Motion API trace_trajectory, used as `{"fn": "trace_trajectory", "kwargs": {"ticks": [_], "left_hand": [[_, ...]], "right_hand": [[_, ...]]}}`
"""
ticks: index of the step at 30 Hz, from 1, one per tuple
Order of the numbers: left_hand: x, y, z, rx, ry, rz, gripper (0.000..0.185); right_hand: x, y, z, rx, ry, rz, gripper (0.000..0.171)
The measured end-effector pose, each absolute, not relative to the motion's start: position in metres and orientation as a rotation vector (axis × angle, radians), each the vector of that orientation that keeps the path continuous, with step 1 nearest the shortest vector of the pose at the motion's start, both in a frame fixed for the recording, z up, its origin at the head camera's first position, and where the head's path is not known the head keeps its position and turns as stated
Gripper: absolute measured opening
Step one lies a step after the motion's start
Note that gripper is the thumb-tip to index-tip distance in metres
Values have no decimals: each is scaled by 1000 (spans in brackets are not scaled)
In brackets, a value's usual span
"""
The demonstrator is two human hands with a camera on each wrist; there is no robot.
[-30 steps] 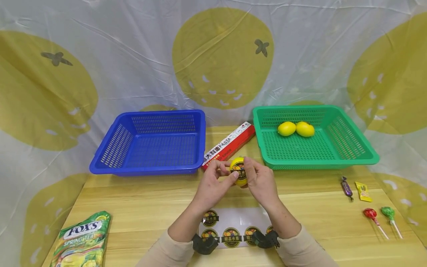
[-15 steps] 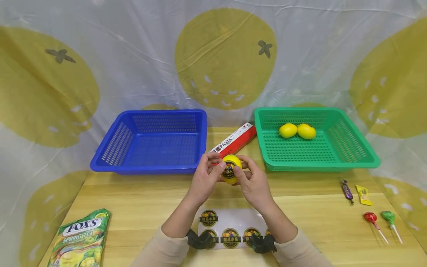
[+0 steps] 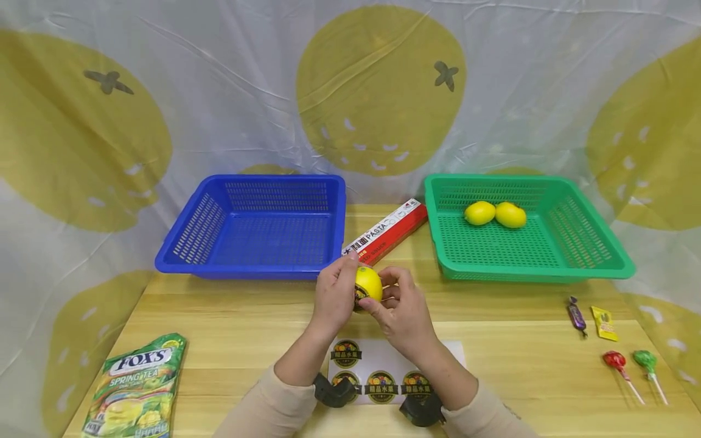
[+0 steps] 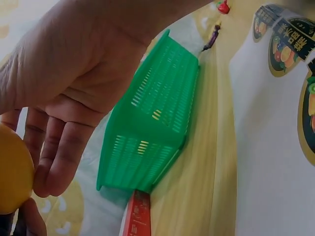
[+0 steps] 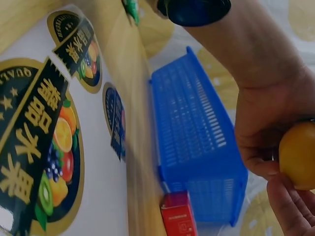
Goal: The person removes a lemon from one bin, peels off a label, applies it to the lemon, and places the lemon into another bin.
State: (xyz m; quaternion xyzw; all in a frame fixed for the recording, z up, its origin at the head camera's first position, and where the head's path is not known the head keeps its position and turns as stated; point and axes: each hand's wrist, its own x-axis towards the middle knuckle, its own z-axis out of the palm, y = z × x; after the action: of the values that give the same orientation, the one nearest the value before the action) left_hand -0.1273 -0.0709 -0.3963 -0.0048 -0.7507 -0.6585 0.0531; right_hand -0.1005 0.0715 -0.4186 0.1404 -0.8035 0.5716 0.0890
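Both hands hold a yellow lemon (image 3: 372,283) above the table, near its middle. A round black-and-gold fruit sticker (image 3: 359,296) is on its near left side, partly covered. My left hand (image 3: 335,295) grips the lemon from the left. From the right, my right hand (image 3: 404,313) has its thumb on the sticker's edge and its curled fingers at the lemon's side. The left wrist view shows the right-hand fingertips (image 4: 47,182) against the lemon (image 4: 12,169). Below the hands lies a white sheet (image 3: 378,351) with several similar stickers, partly hidden by the right forearm.
Behind stand a blue basket (image 3: 246,268) and a green basket (image 3: 539,272) holding two lemons (image 3: 479,213). A pasta box (image 3: 386,234) slants between them. A green candy bag (image 3: 137,383) lies left; two wrapped candies (image 3: 604,322) and two lollipops (image 3: 614,359) lie right.
The lemon has turned, so its sticker now faces left and shows less. The left hand has rolled over, and the right thumb has shifted onto the sticker's edge.
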Motion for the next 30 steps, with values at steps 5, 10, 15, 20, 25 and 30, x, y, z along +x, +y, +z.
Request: {"fn": "trace_trajectory", "kwargs": {"ticks": [5, 10, 15, 20, 25, 30], "left_hand": [[-129, -72, -396, 108, -2175, -2251, 50], [-133, -71, -396, 268, -1960, -2573, 43], [-134, -71, -396, 433, -1761, -2807, 37], [-135, -75, -396, 519, -1676, -2936, 55], [-139, -83, -395, 489, -1866, -2841, 81], [-136, -89, -387, -40, -2480, -2225, 84]], "right_hand": [[-97, 68, -418, 429, -2349, 1768, 60], [-96, 66, -416, 413, -2353, 1784, 55], [-93, 64, -416, 435, -2380, 1731, 56], [-90, 61, -414, 496, -2392, 1691, 57], [-93, 63, -410, 418, -2409, 1969, 47], [-109, 77, -406, 211, -2327, 2320, 37]]}}
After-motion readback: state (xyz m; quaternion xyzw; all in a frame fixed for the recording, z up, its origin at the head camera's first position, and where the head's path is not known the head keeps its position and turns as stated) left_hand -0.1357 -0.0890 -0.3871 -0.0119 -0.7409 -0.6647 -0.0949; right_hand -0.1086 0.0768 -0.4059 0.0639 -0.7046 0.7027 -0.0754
